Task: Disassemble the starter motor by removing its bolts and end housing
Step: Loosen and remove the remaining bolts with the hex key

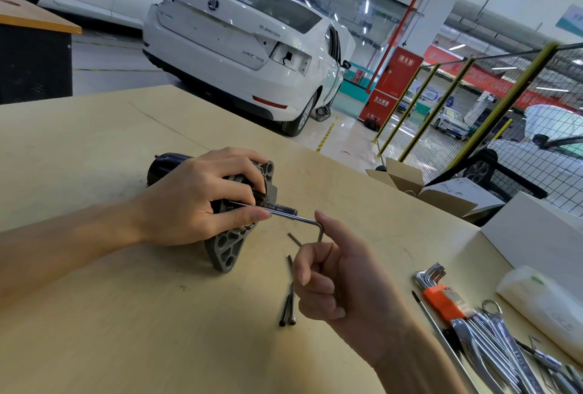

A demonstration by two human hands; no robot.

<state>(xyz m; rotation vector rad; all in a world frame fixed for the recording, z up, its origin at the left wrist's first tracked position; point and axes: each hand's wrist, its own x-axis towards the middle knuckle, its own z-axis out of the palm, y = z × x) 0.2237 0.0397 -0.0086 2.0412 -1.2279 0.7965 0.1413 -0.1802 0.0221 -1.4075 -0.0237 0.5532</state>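
Left hand (192, 201): you grip the starter motor (227, 213) on the table (126, 314).
Right hand (340, 280): you pinch the hex key (293, 218), just right of the motor.
Bolts (288, 307): loose, near the motor.

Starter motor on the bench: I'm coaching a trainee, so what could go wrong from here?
The left hand grips the starter motor close to the hex key; if the key slips, the thumb beside the shaft may get jabbed. The right hand holds only the short end, giving weak control. Loose bolts on the table could roll away.
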